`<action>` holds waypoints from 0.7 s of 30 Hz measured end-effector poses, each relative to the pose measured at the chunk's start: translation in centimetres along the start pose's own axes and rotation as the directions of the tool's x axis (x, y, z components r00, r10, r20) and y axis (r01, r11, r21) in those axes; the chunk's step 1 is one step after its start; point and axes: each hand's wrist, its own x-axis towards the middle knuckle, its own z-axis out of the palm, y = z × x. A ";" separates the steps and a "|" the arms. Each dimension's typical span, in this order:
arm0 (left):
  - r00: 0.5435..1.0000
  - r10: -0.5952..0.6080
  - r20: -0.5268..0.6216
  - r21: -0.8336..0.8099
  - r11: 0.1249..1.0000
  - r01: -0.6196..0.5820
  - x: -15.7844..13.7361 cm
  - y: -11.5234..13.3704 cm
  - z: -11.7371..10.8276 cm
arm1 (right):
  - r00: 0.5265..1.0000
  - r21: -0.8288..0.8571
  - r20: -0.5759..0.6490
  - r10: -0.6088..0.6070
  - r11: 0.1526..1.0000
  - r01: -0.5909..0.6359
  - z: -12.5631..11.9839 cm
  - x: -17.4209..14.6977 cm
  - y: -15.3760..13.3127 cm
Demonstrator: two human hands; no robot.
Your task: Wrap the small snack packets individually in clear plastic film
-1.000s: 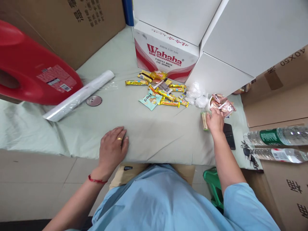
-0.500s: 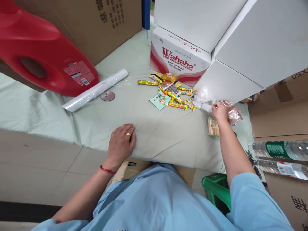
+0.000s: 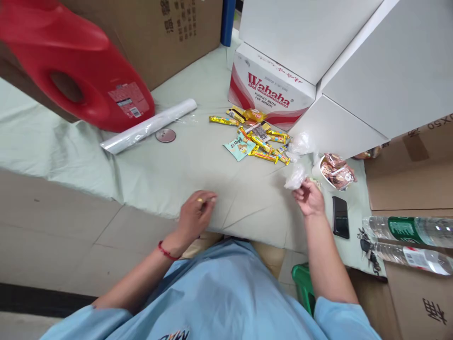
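Observation:
My right hand pinches a small crumpled clear plastic bag above the table. Behind that hand, partly hidden, lies a packet of biscuits. To its right stands a white tub with brown-wrapped snacks in it. My left hand, with a ring and a red bracelet, is over the table's front edge, fingers curled together with nothing seen in them. Further back lie yellow-wrapped snack bars, a pale green snack packet and another crumpled clear bag.
A roll of clear plastic bags and a round metallic disc lie left, beside a red jug. A Wahaba carton and white boxes stand behind. At right are a phone, keys and bottles.
My right hand has drawn the crumpled plastic bag leftward and nearer to me, uncovering the tub and phone. My left hand has lifted from the table and moved right, its fingers curling in.

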 end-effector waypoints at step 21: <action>0.842 -0.271 0.466 -0.552 0.655 0.516 1.4 3.1 6.0 | 0.986 0.119 0.096 0.135 0.982 -0.146 0.7 -6.6 5.8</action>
